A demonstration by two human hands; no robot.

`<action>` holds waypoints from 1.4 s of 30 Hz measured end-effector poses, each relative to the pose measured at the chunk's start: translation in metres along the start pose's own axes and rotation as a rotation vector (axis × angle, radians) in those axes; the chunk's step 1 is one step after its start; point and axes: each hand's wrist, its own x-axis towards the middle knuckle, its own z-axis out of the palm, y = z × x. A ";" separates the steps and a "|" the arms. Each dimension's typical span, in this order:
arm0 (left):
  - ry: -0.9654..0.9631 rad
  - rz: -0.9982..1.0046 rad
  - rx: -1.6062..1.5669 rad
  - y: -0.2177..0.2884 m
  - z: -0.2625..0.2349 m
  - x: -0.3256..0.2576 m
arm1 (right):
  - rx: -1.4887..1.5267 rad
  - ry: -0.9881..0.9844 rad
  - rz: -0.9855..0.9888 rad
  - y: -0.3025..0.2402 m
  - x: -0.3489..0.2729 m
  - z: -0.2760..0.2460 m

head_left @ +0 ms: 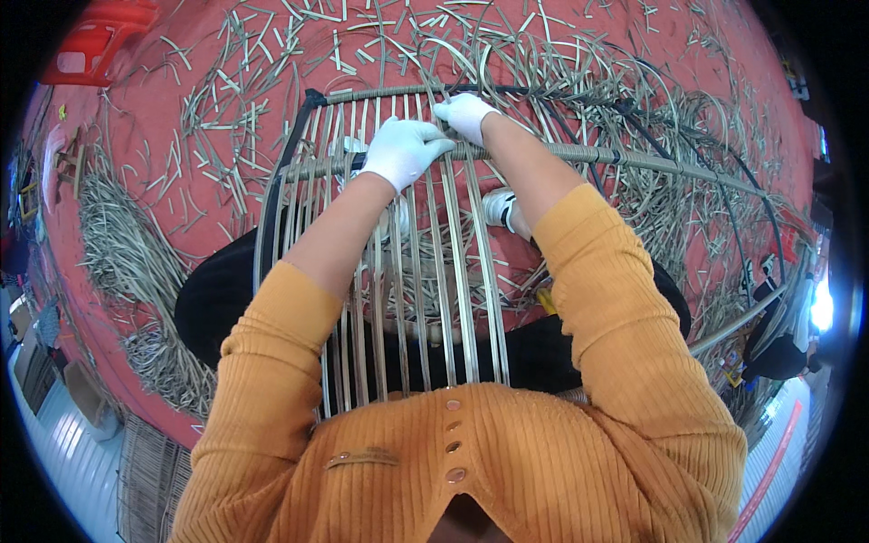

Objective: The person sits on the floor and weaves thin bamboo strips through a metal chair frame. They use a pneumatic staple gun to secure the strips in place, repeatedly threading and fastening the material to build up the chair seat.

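Observation:
A dark frame (294, 154), its cross bars wrapped in woven strip, lies over my lap. Pale flat strips (444, 262) run lengthwise across its left half. My left hand (403, 154), in a white glove, is closed just above the nearer wrapped bar (652, 161), thumb and fingers pinched at a strip. Slightly farther and to the right, my gloved right hand (466, 116) is closed on a strip beside the far wrapped bar (389, 92); its fingertips are partly hidden. Long loose strip ends (466, 59) arch up beyond this hand.
Cut strip scraps (262, 41) litter the red floor (136, 118). A thick bundle of strips (127, 235) lies at the left, and a red plastic stool (95, 41) stands far left. More tangled strips (652, 235) spread at the right. A white shoe (498, 208) shows beneath the frame.

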 end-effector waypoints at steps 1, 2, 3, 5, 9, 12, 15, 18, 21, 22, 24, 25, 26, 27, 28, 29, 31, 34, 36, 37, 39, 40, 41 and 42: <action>0.000 -0.029 0.031 0.002 0.001 0.001 | 0.018 -0.044 0.057 0.002 0.003 -0.003; -0.002 -0.053 0.052 0.005 0.002 0.002 | 0.043 0.016 0.111 0.003 0.006 -0.004; -0.004 -0.085 0.074 0.006 0.002 0.003 | 0.068 0.034 0.236 0.004 0.008 -0.006; -0.001 -0.111 0.099 0.009 0.004 0.005 | -0.086 0.169 0.233 0.005 0.012 -0.008; 0.104 -0.024 0.155 0.008 0.008 0.008 | -0.025 0.224 0.251 0.002 0.018 -0.003; 0.150 0.080 0.146 0.007 0.009 0.008 | -0.056 0.234 0.248 0.000 0.016 0.001; 0.085 0.069 0.132 0.006 0.008 0.009 | -0.025 0.264 0.297 -0.002 0.010 0.001; 0.054 0.032 0.135 0.007 0.006 0.010 | 0.073 0.256 0.345 -0.004 0.004 -0.001; 0.052 0.016 0.129 0.009 0.005 0.010 | 0.057 0.339 0.315 -0.006 0.001 -0.004; 0.051 0.008 0.127 0.009 0.005 0.010 | 0.055 0.298 0.322 -0.008 0.001 -0.004; 0.042 0.000 0.132 0.010 0.004 0.010 | 0.026 0.225 0.321 -0.009 0.003 -0.004; 0.032 -0.005 0.138 0.010 0.004 0.010 | -0.007 0.236 0.329 -0.010 0.004 -0.003; 0.025 -0.012 0.143 0.011 0.003 0.010 | -0.018 0.251 0.337 -0.009 0.006 -0.002; 0.024 -0.011 0.146 0.011 0.003 0.010 | -0.029 0.266 0.347 -0.007 0.008 -0.001; 0.023 -0.009 0.149 0.011 0.003 0.010 | -0.039 0.282 0.360 -0.004 0.011 0.000; 0.022 -0.003 0.154 0.010 0.004 0.010 | -0.023 0.253 0.389 0.001 0.014 0.002; 0.018 -0.013 0.149 0.008 0.006 0.011 | 0.015 0.210 0.408 0.013 0.025 0.007; 0.024 0.037 0.120 0.002 0.010 0.012 | -0.205 0.042 0.288 0.030 0.048 0.018; 0.028 0.167 0.096 -0.003 0.010 0.014 | -0.562 -0.320 0.023 0.036 0.061 0.021; 0.028 0.268 0.081 -0.006 0.010 0.016 | -0.526 -0.435 0.012 0.036 0.064 0.019; -0.139 0.233 -0.007 -0.010 0.007 0.022 | -0.499 -0.379 0.035 0.028 0.054 0.012; -0.191 0.187 -0.061 -0.012 0.006 0.024 | -0.498 -0.250 0.032 0.022 0.039 0.008; -0.261 0.116 -0.099 -0.013 0.003 0.028 | -0.520 -0.116 0.046 0.012 0.021 0.004; -0.314 0.055 -0.153 -0.013 0.001 0.031 | -0.175 0.147 0.332 0.003 -0.003 -0.005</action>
